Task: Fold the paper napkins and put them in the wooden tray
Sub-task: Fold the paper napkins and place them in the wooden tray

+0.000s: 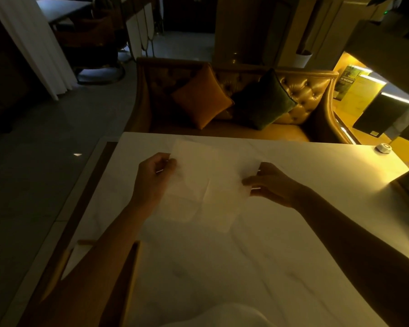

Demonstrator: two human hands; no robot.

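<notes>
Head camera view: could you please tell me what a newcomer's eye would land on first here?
First, the pale paper napkin held open at the centre of the white table, its left edge pinched by the left hand and its right edge by the right hand. Beyond the table's far edge, an orange cushion and a dark green cushion sit on a tufted sofa. The wooden tray lies at the lower left, partly under the left forearm.
</notes>
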